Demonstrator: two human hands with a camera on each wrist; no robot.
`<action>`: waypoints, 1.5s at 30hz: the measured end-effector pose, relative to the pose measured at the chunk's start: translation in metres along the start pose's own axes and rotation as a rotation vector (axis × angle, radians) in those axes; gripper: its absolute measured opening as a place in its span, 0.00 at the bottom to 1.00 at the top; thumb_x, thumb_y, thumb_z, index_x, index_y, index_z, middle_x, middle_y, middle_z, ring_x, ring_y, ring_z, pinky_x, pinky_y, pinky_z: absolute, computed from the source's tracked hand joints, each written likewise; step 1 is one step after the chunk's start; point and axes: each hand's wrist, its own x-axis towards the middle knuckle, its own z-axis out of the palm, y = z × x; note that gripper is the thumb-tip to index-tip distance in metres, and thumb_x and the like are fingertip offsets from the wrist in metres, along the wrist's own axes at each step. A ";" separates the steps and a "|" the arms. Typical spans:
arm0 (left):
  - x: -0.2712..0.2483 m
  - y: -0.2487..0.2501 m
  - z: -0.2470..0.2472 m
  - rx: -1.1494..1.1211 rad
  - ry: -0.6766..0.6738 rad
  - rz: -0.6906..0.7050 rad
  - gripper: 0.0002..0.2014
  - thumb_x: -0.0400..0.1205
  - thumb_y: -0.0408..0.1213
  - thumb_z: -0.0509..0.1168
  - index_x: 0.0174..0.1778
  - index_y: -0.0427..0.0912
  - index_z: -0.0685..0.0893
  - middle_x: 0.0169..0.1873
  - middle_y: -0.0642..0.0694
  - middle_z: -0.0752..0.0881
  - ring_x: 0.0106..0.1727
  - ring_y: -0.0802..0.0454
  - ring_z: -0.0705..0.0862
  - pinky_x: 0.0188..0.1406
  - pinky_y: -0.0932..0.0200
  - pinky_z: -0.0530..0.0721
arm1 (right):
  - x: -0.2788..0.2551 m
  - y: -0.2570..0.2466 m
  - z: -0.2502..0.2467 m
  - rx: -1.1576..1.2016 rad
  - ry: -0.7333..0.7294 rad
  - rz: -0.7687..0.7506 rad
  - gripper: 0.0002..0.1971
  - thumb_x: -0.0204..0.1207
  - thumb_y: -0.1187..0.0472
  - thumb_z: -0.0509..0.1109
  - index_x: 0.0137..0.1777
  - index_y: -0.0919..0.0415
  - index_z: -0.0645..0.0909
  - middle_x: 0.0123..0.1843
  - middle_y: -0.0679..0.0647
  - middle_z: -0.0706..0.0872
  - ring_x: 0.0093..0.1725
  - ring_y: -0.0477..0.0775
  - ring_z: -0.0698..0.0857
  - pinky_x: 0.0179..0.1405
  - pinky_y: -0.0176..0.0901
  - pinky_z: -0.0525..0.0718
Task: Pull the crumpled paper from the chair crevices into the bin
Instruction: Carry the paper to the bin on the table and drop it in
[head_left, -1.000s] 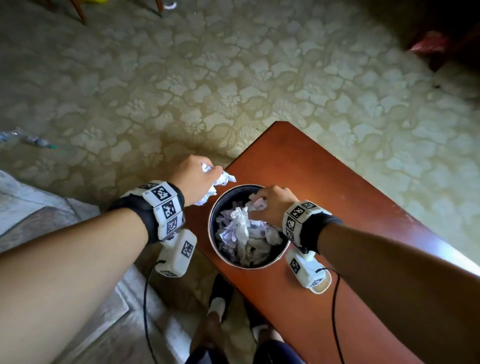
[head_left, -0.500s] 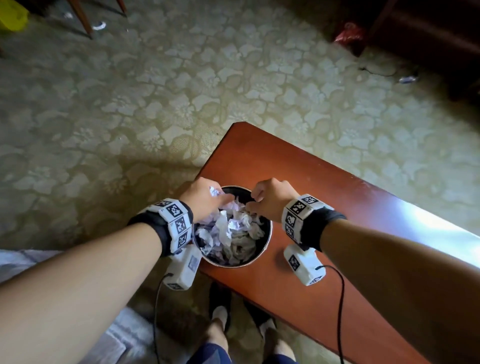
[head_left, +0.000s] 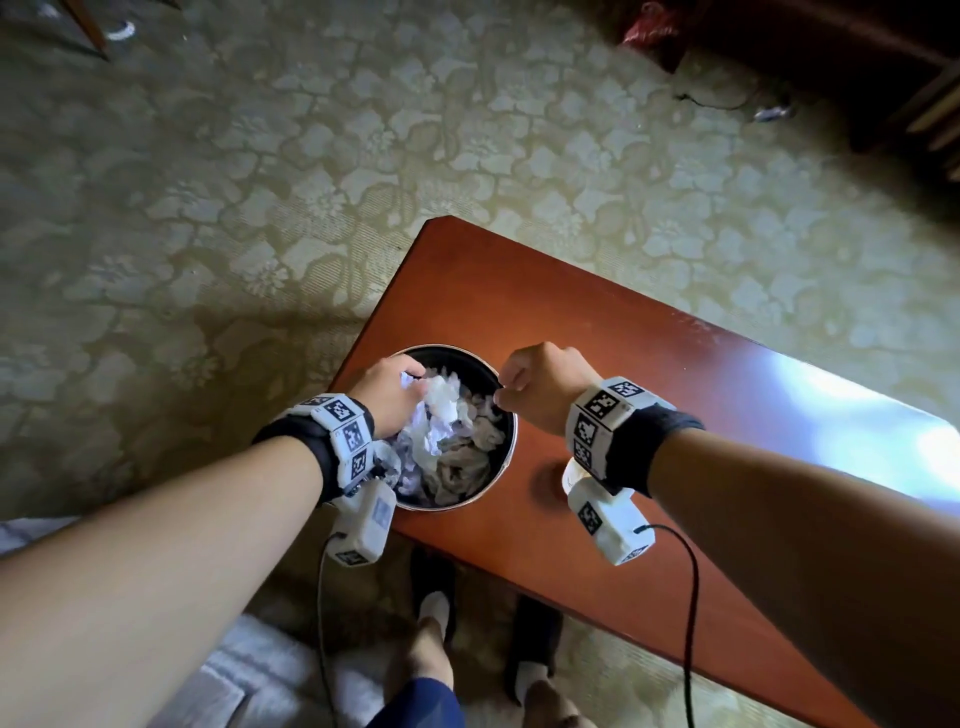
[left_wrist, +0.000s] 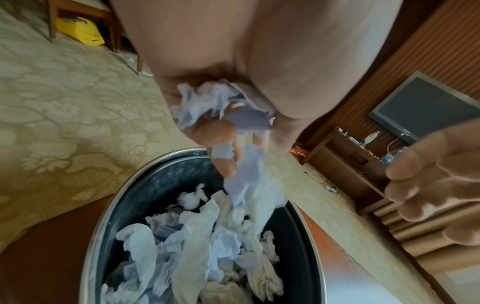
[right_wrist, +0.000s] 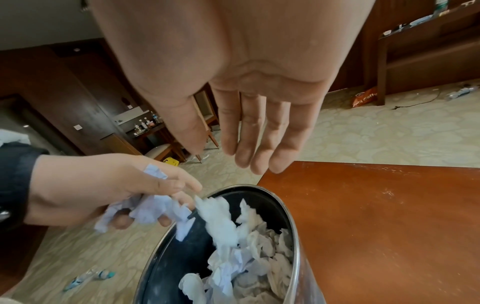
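A round metal bin (head_left: 511, 441) holds several crumpled white papers (head_left: 467, 457) and stands on a red-brown table (head_left: 623, 332) near its left corner. My left hand (head_left: 400, 384) hangs over the bin's left side. Its fingers are curled round a crumpled paper (left_wrist: 207, 98), and a strip of that paper trails down toward the pile, as the left wrist view shows. The right wrist view shows my right hand (right_wrist: 233, 152) empty, with straight fingers, above the bin's right rim (right_wrist: 293, 230). There the left hand (right_wrist: 166, 201) grips the paper (right_wrist: 153, 207) beside it.
Patterned carpet (head_left: 260, 208) surrounds the table. My slippered feet (head_left: 434, 608) stand just below the table's near edge. A plastic bottle (right_wrist: 88, 275) lies on the floor to the left. Dark wooden furniture and an orange bag (head_left: 649, 21) are at the far right.
My left hand has carried its paper from beside the bin to over its opening. My right hand has risen out of the bin to the right rim, empty.
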 end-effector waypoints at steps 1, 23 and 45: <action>0.000 0.000 0.001 0.006 0.007 -0.014 0.15 0.85 0.38 0.63 0.66 0.40 0.83 0.69 0.42 0.81 0.68 0.43 0.79 0.59 0.60 0.72 | -0.002 0.000 -0.001 -0.001 -0.005 -0.011 0.06 0.70 0.51 0.73 0.46 0.46 0.85 0.47 0.48 0.89 0.47 0.53 0.88 0.48 0.46 0.89; -0.048 0.066 0.012 0.038 0.159 -0.005 0.23 0.71 0.50 0.79 0.61 0.46 0.90 0.62 0.46 0.88 0.69 0.47 0.81 0.79 0.47 0.68 | -0.070 0.049 -0.067 0.042 0.070 -0.125 0.17 0.77 0.66 0.61 0.30 0.47 0.80 0.36 0.51 0.87 0.33 0.55 0.88 0.36 0.44 0.90; -0.111 0.363 -0.017 0.459 0.012 0.586 0.16 0.75 0.55 0.75 0.56 0.56 0.89 0.48 0.58 0.91 0.45 0.56 0.86 0.51 0.60 0.83 | -0.220 0.120 -0.244 -0.155 0.508 0.092 0.11 0.77 0.56 0.64 0.53 0.57 0.86 0.50 0.56 0.88 0.51 0.59 0.86 0.54 0.50 0.85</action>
